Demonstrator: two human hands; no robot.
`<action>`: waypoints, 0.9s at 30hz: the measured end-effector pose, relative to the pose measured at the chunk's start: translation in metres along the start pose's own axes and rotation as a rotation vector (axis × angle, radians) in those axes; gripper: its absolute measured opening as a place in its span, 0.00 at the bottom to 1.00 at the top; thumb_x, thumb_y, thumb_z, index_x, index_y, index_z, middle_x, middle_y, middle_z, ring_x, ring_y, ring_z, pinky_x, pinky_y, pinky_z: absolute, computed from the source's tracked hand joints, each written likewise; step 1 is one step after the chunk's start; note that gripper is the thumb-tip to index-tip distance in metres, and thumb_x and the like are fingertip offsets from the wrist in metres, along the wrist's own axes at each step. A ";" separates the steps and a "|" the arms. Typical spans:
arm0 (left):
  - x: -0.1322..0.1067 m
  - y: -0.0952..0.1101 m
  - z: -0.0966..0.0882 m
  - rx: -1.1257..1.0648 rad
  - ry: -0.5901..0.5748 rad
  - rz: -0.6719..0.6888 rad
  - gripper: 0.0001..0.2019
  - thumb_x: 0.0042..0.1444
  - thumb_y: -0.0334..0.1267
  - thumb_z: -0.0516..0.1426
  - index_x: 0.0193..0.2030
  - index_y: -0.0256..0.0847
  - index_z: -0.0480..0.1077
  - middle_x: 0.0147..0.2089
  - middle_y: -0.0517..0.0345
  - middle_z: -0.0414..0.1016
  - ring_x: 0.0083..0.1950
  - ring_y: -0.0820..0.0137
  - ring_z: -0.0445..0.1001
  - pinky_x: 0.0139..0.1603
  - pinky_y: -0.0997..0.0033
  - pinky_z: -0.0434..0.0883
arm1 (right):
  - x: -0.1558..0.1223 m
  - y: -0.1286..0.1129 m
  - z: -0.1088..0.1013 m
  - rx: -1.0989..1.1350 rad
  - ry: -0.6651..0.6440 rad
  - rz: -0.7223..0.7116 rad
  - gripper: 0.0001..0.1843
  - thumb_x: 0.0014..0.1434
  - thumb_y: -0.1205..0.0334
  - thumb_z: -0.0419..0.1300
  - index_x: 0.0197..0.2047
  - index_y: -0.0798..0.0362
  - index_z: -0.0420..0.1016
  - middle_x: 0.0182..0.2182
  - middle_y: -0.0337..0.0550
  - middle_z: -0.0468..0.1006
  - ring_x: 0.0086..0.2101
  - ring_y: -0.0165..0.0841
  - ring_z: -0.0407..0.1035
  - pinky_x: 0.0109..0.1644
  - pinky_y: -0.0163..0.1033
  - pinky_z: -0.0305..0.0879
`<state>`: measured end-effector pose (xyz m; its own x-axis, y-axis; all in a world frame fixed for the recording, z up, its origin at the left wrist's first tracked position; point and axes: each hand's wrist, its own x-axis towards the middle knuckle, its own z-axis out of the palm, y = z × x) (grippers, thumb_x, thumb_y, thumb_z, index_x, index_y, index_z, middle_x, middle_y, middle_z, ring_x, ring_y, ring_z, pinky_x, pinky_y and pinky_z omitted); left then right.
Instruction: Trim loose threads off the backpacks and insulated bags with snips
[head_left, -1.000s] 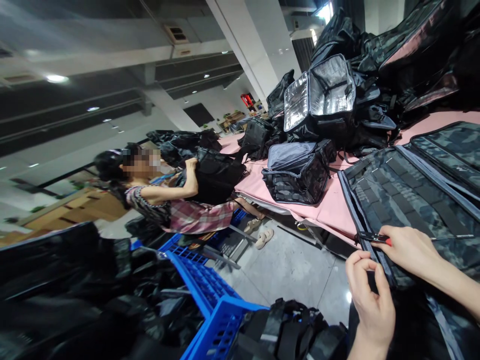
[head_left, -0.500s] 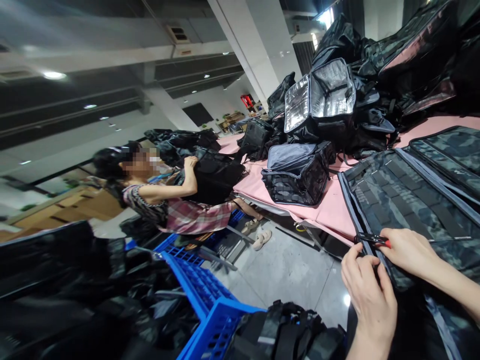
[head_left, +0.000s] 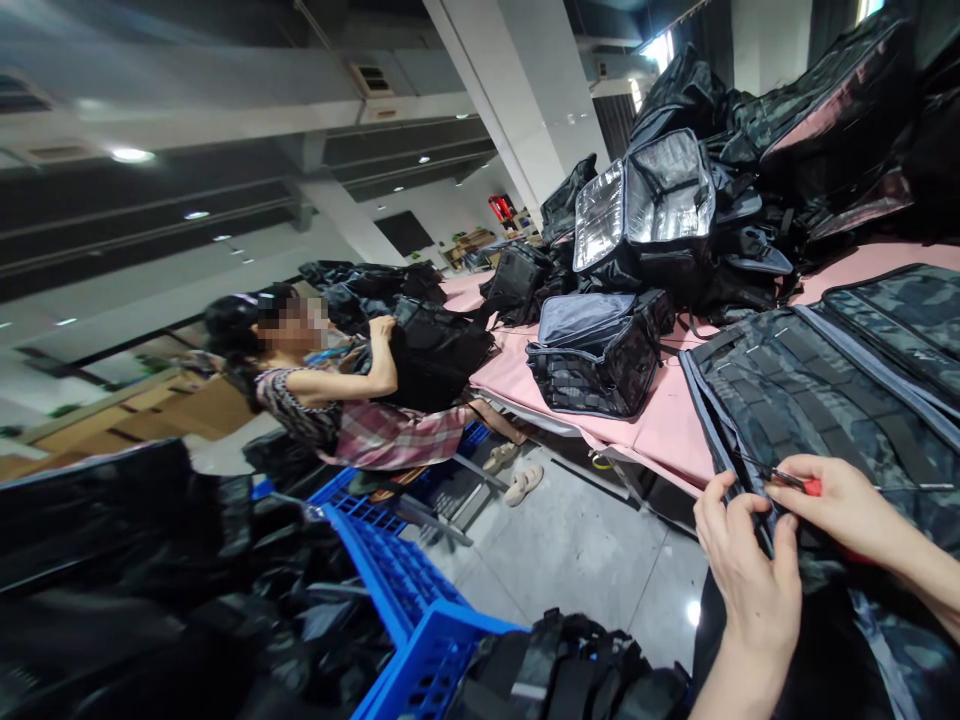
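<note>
In my right hand [head_left: 847,505] is a pair of small scissors [head_left: 766,469] with dark blades and red handles. The blades point left, over the edge of a dark camouflage bag [head_left: 832,390] lying unzipped at the right. My left hand [head_left: 754,560] is just below the blades, its fingers curled and pinching the grey-trimmed edge of that bag. Part of the scissors' handles is hidden inside my right hand.
A pink-covered table [head_left: 517,365] carries a smaller open bag [head_left: 592,355] and a silver-lined bag [head_left: 671,190] amid a heap. Blue crates [head_left: 409,575] with dark bags stand at lower left. A co-worker [head_left: 330,390] sits beyond, handling a black bag.
My right hand and the scissors have shifted slightly right, and the blades now show thinner. The left hand has moved slightly right, staying at the bag's edge. The view has tilted a little.
</note>
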<state>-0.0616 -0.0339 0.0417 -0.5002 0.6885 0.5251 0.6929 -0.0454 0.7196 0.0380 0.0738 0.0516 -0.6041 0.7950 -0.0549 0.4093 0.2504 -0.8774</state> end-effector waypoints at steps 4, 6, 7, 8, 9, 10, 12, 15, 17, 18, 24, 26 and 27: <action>0.002 -0.004 0.005 -0.243 -0.035 -0.204 0.03 0.56 0.32 0.56 0.32 0.39 0.71 0.49 0.48 0.68 0.55 0.61 0.68 0.56 0.56 0.66 | -0.001 0.000 0.001 -0.001 0.042 -0.017 0.19 0.56 0.46 0.53 0.28 0.54 0.70 0.25 0.39 0.71 0.28 0.32 0.64 0.33 0.35 0.60; 0.001 -0.007 0.003 -0.407 -0.041 -0.338 0.04 0.55 0.33 0.57 0.29 0.39 0.70 0.47 0.50 0.69 0.52 0.63 0.69 0.55 0.59 0.66 | -0.002 -0.001 0.002 -0.028 0.057 -0.014 0.16 0.56 0.49 0.54 0.29 0.54 0.71 0.26 0.39 0.73 0.29 0.32 0.65 0.34 0.35 0.60; 0.000 -0.008 0.000 -0.479 -0.034 -0.394 0.05 0.54 0.34 0.57 0.28 0.39 0.70 0.45 0.51 0.69 0.50 0.64 0.69 0.53 0.61 0.67 | -0.003 -0.002 0.002 -0.044 0.064 -0.013 0.16 0.56 0.49 0.54 0.30 0.53 0.71 0.26 0.39 0.73 0.30 0.33 0.66 0.34 0.35 0.60; 0.000 -0.009 -0.003 -0.543 -0.022 -0.441 0.06 0.54 0.35 0.58 0.27 0.38 0.69 0.44 0.52 0.69 0.47 0.65 0.70 0.49 0.64 0.67 | -0.004 -0.003 0.002 -0.056 0.068 -0.013 0.16 0.56 0.49 0.54 0.30 0.53 0.71 0.26 0.38 0.73 0.30 0.33 0.66 0.34 0.35 0.61; 0.000 -0.009 -0.006 -0.601 -0.008 -0.479 0.07 0.53 0.36 0.58 0.26 0.38 0.68 0.42 0.53 0.69 0.44 0.67 0.69 0.46 0.67 0.67 | -0.004 -0.004 0.002 -0.064 0.069 -0.013 0.16 0.56 0.49 0.54 0.29 0.53 0.71 0.26 0.38 0.73 0.29 0.33 0.66 0.34 0.35 0.61; 0.000 -0.010 -0.011 -0.654 0.010 -0.508 0.08 0.53 0.37 0.59 0.25 0.38 0.67 0.40 0.55 0.68 0.41 0.69 0.69 0.44 0.69 0.67 | -0.005 -0.005 0.002 -0.070 0.071 -0.011 0.17 0.56 0.47 0.54 0.29 0.53 0.71 0.25 0.38 0.73 0.29 0.33 0.66 0.33 0.35 0.61; 0.004 -0.009 -0.021 -0.757 0.075 -0.553 0.11 0.51 0.40 0.61 0.24 0.38 0.65 0.37 0.57 0.68 0.38 0.71 0.67 0.42 0.71 0.66 | -0.006 -0.006 0.002 -0.085 0.076 0.006 0.19 0.56 0.46 0.54 0.29 0.53 0.72 0.24 0.38 0.73 0.27 0.32 0.66 0.32 0.35 0.60; 0.012 -0.010 -0.040 -0.923 0.186 -0.582 0.15 0.48 0.43 0.64 0.24 0.39 0.63 0.33 0.61 0.64 0.35 0.73 0.65 0.40 0.73 0.65 | -0.007 -0.003 0.002 -0.099 0.093 0.032 0.17 0.55 0.46 0.55 0.30 0.52 0.73 0.23 0.37 0.73 0.27 0.32 0.67 0.32 0.34 0.60; 0.018 -0.015 -0.051 -0.993 0.223 -0.584 0.16 0.47 0.44 0.65 0.24 0.39 0.62 0.32 0.62 0.63 0.32 0.76 0.63 0.36 0.75 0.64 | -0.006 0.000 0.001 -0.057 0.081 0.026 0.17 0.55 0.46 0.55 0.30 0.52 0.73 0.25 0.37 0.74 0.29 0.32 0.67 0.33 0.34 0.61; 0.019 -0.019 -0.055 -1.004 0.225 -0.587 0.17 0.47 0.44 0.65 0.24 0.38 0.62 0.32 0.62 0.62 0.30 0.77 0.62 0.35 0.75 0.64 | -0.005 0.001 0.001 -0.017 0.070 0.021 0.18 0.55 0.45 0.55 0.30 0.52 0.73 0.26 0.38 0.74 0.29 0.32 0.67 0.34 0.34 0.61; 0.007 -0.044 -0.054 -0.548 0.175 -0.534 0.11 0.52 0.43 0.61 0.37 0.39 0.70 0.45 0.50 0.69 0.44 0.68 0.69 0.46 0.68 0.68 | -0.003 -0.002 -0.004 0.242 0.014 0.047 0.23 0.51 0.41 0.58 0.28 0.55 0.71 0.25 0.39 0.70 0.28 0.31 0.63 0.32 0.34 0.61; -0.003 -0.041 -0.048 -0.416 0.117 -0.426 0.21 0.52 0.39 0.61 0.54 0.42 0.66 0.58 0.47 0.64 0.53 0.65 0.68 0.54 0.64 0.66 | -0.003 -0.004 -0.005 0.263 0.020 0.057 0.22 0.50 0.42 0.59 0.27 0.55 0.70 0.24 0.39 0.70 0.27 0.30 0.62 0.32 0.33 0.60; -0.009 -0.038 -0.045 -0.401 0.040 -0.391 0.24 0.53 0.37 0.59 0.57 0.44 0.63 0.59 0.47 0.64 0.53 0.65 0.69 0.53 0.64 0.67 | -0.002 -0.005 -0.005 0.262 0.026 0.057 0.21 0.49 0.43 0.60 0.27 0.55 0.70 0.24 0.38 0.70 0.27 0.29 0.62 0.31 0.33 0.60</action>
<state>-0.1063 -0.0705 0.0303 -0.7053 0.6814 0.1957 0.2040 -0.0692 0.9765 0.0409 0.0735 0.0582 -0.5659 0.8185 -0.0989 0.2491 0.0554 -0.9669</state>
